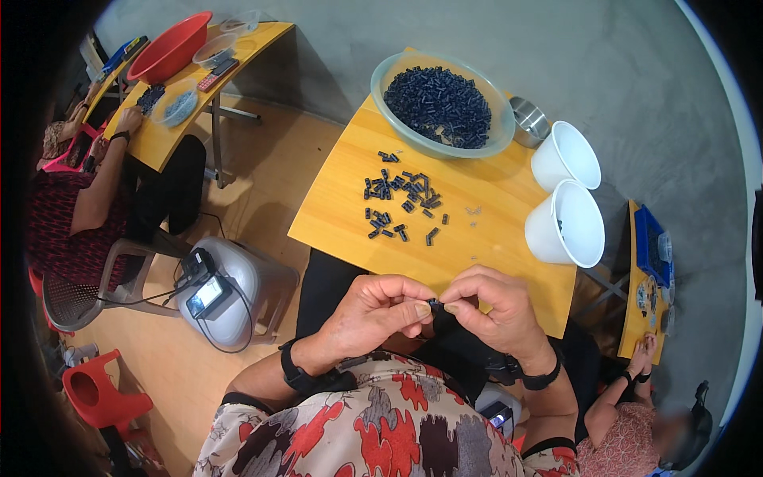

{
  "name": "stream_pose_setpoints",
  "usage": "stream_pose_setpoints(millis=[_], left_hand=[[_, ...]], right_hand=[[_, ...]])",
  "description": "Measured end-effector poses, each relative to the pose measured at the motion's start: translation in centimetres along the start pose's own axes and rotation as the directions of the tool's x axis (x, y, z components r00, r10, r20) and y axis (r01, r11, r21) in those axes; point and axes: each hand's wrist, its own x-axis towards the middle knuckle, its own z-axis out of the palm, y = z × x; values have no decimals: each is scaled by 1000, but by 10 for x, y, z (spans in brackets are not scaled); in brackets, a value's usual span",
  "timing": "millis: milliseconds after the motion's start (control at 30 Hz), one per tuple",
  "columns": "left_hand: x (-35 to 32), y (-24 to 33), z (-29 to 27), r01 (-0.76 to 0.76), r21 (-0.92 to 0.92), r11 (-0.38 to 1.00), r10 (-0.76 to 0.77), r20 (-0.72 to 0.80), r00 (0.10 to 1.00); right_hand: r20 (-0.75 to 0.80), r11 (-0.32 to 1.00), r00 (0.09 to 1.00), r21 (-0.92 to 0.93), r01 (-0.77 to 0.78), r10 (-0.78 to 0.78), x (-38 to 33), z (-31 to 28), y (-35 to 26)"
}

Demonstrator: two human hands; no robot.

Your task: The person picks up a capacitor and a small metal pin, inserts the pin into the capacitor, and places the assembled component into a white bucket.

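My left hand [369, 314] and my right hand [501, 306] meet just off the near edge of the yellow table [497, 191]. Between them, fingertips of both pinch a small dark plastic piece [435, 305]; the fingers cover most of it. On the tabletop ahead lies a loose scatter of similar small black pieces [397, 187]. A few tiny pale bits [474, 211] rest to the right of it. At the far side, a wide translucent bowl [504, 131] holds a heap of dark blue-black pieces [437, 103].
Two white buckets [572, 155] [544, 230] and a round metal tin [528, 121] stand along the right edge. A co-worker [95, 191] sits at another table with a red basin [171, 48] on the left; another person [624, 429] works at right. A grey stool [246, 278] carries a device with cables.
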Motion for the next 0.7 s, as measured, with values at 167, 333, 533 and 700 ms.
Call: stream_pose_setpoints(millis=[167,333,533,700], left_hand=[[-1,-1,1,-3,-10,1000,3,1,1000],[-3,-3,-1,0,1,1000,0,-1,1000],[-4,-10,0,14,36,999,-12,-36,999],[-2,-13,-1,6,55,998,-4,-32,999]], right_hand=[[11,999,1000,-36,-6,7,0,1,-1],[45,999,999,-52,-7,9,0,2,-2],[90,988,994,-140,71,-58,1,7,1],[117,995,993,-95,6,5,3,7,1]])
